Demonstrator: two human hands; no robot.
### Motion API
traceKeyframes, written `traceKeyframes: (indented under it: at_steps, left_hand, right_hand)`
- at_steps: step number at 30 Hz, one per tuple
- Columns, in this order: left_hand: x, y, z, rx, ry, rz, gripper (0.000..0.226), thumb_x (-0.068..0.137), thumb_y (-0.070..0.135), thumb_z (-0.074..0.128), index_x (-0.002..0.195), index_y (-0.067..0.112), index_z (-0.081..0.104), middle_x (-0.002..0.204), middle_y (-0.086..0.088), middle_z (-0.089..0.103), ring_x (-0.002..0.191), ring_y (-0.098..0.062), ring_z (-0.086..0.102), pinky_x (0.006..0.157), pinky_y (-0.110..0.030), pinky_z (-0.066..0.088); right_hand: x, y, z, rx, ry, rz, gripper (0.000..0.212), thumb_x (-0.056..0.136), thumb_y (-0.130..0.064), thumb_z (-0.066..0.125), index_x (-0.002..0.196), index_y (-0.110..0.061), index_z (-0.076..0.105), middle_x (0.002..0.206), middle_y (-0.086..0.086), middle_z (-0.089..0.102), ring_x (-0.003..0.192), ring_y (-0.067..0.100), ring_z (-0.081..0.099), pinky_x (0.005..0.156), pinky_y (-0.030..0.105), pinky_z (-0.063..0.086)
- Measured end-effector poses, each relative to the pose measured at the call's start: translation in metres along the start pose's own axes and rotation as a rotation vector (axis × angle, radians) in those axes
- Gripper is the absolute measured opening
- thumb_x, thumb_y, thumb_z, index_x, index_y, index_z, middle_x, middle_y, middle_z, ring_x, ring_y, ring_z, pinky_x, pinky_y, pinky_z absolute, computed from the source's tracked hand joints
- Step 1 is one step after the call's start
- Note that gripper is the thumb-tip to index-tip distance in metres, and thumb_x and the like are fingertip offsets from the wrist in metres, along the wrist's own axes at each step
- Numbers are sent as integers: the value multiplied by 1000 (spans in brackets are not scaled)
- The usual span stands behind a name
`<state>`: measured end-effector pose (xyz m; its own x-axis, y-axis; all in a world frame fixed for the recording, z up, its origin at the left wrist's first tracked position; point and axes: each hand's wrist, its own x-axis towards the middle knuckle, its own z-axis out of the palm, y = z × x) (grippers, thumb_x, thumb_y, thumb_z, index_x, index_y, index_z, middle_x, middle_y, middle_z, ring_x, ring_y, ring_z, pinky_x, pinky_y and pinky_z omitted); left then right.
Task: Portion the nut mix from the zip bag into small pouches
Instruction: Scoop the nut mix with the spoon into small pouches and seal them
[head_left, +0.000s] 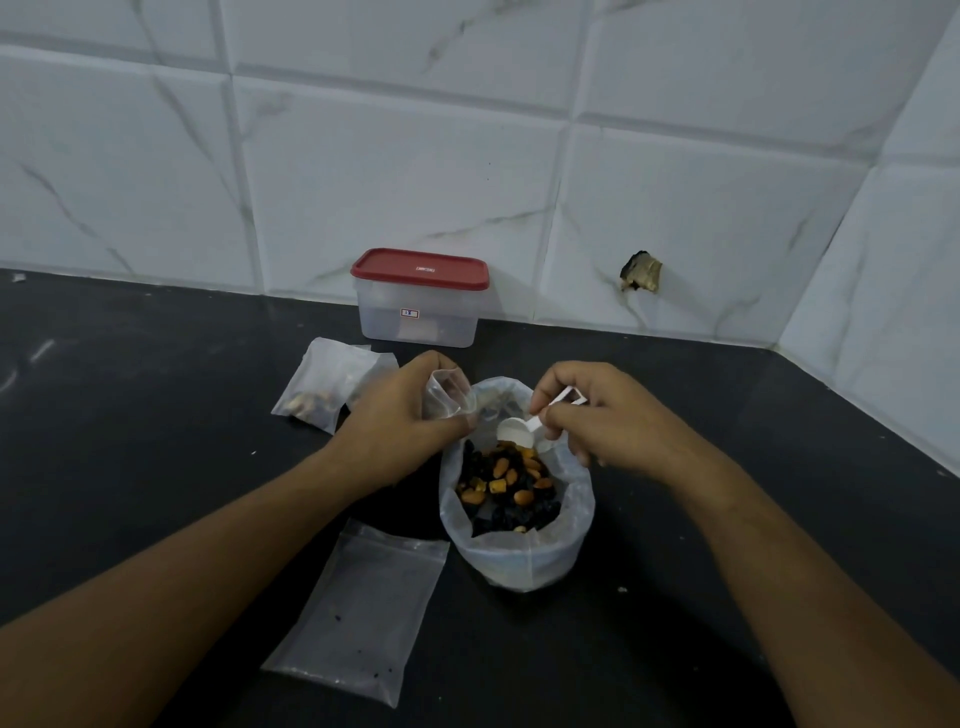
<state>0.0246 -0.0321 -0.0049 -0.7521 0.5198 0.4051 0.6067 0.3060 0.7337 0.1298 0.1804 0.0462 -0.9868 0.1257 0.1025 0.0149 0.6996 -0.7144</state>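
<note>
So, left hand (400, 415) pinches small pouch (448, 397) open, right hand (597, 415) grips white scoop (516, 431) over nut mix (506, 483). Zip bag (519, 561) stands open dead centre, filled pouches (317, 384) at 10 o'clock, flat pouch (363, 608) at 7.

Room-wise, the dark stone countertop (156, 467) has bare stretches on the far left and to the right of the bag, running up to the white marbled tile wall (883, 291) that wraps round the right corner. The middle's crowded though. The open clear zip bag of nut mix (524, 561) stands upright dead centre with both hands over its mouth. The left hand (400, 415) pinches a small clear pouch (449, 395) at the rim, and the right hand (597, 415) holds a white plastic scoop (517, 431) just above the nuts. Behind it, a clear plastic box with a red lid (418, 306) sits against the wall. Back left, filled little pouches (324, 387) lie just beside the left hand. Front left, a flat empty clear pouch (363, 608) lies right next to the bag.
</note>
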Motion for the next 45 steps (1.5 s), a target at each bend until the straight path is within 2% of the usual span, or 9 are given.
traceKeyframes:
  at_steps: [3, 13, 20, 26, 33, 35, 38, 42, 45]
  left_hand:
    - [0, 0, 0, -6, -2, 5, 25, 87, 29, 78, 106, 28, 63, 98, 13, 69, 90, 3, 64, 73, -19, 50]
    - [0, 1, 0, -14, 0, 15, 24, 87, 29, 79, 106, 27, 63, 97, 13, 69, 92, 2, 64, 70, -8, 46]
    - [1, 1, 0, -34, 8, 3, 24, 87, 28, 79, 106, 26, 64, 98, 10, 70, 92, 2, 65, 71, -8, 48]
    - [0, 2, 1, -60, 4, 2, 29, 85, 28, 81, 107, 24, 63, 97, 10, 70, 89, 5, 64, 68, -7, 46]
    - [1, -2, 1, -37, 0, 25, 32, 82, 37, 84, 104, 29, 62, 93, 9, 71, 87, -5, 68, 75, -29, 57]
    - [1, -2, 1, -41, 7, 37, 32, 82, 41, 83, 102, 30, 62, 92, 9, 72, 86, -6, 69, 75, -32, 58]
    - [1, -4, 1, -66, -14, 38, 32, 80, 46, 81, 101, 31, 62, 92, 7, 73, 85, -11, 71, 77, -43, 60]
    - [3, -4, 1, -129, -23, 22, 30, 82, 27, 85, 102, 25, 63, 93, 5, 72, 83, -12, 71, 71, -31, 59]
    - [3, -5, 0, -172, -38, -2, 34, 79, 23, 87, 102, 22, 63, 95, 2, 73, 85, -14, 72, 71, -30, 60]
  right_hand:
    - [2, 3, 4, 157, -1, 77, 18, 94, -4, 58, 97, -16, 71, 81, 7, 74, 50, 11, 54, 44, 21, 38]
    - [8, 11, 12, 475, 53, 257, 14, 96, -7, 61, 101, -2, 73, 72, 6, 71, 42, 10, 46, 38, 20, 29]
    - [7, 7, 1, 611, 189, 210, 12, 96, -6, 61, 101, -4, 72, 70, 5, 70, 42, 11, 45, 38, 19, 30]
    - [1, -9, 7, 763, 140, 85, 12, 98, -9, 63, 107, -6, 70, 84, 8, 76, 44, 10, 48, 39, 19, 33]
    - [-5, -18, 37, 642, 1, 27, 14, 97, -11, 68, 110, -10, 73, 99, 16, 79, 50, 12, 54, 42, 20, 37]
    - [-6, -18, 40, 555, 13, -47, 14, 98, -10, 68, 109, -15, 74, 92, 11, 79, 50, 12, 54, 43, 20, 38]
    - [-7, -16, 43, 198, 114, -240, 18, 99, -13, 69, 108, -24, 78, 83, -8, 76, 56, 4, 61, 55, 16, 46]
    - [-7, -13, 45, -186, 197, -489, 22, 101, -21, 65, 115, -30, 79, 106, -15, 77, 95, 3, 71, 82, 30, 59]
    - [-6, -13, 44, -269, 180, -534, 28, 100, -18, 61, 117, -30, 78, 108, -13, 75, 98, 8, 70, 83, 36, 59]
